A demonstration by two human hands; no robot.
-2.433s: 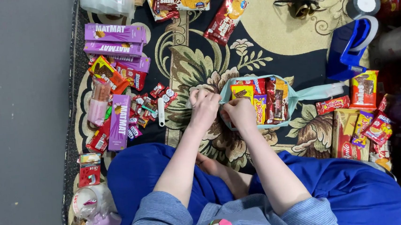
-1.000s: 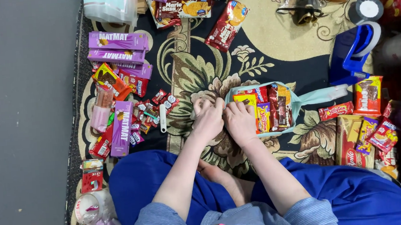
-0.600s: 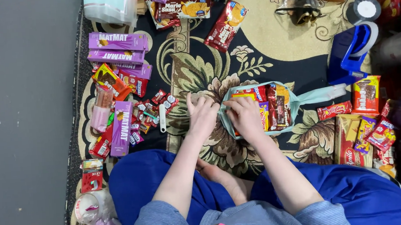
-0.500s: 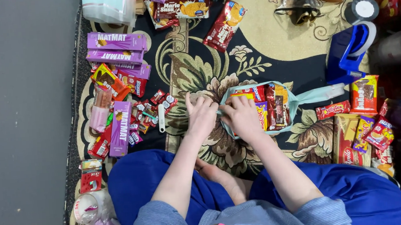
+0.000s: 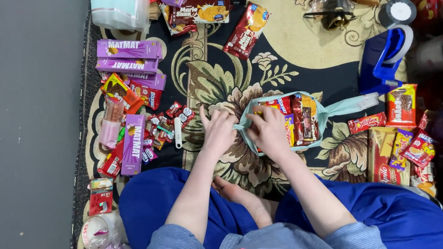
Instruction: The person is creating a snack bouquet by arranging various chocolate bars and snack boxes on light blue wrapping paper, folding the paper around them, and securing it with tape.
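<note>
Both hands sit at the middle of the frame on the pale green bag (image 5: 329,110) stuffed with snack packets (image 5: 296,119). The left hand (image 5: 218,132) has its grip pinched on the bag's near-left edge; the right hand (image 5: 270,130) is clenched on the rim just beside it, fingers curled over the fabric. Since a moment ago the two hands have drawn closer together and slid onto the bag's left rim — the mouth now looks gathered rather than spread. The bag lies on the patterned rug (image 5: 229,82), its strap trailing to the right toward the blue tape dispenser (image 5: 383,58). Purple boxes (image 5: 128,55) and loose small sweets (image 5: 159,129) lie at centre left, well apart from the hands.
</note>
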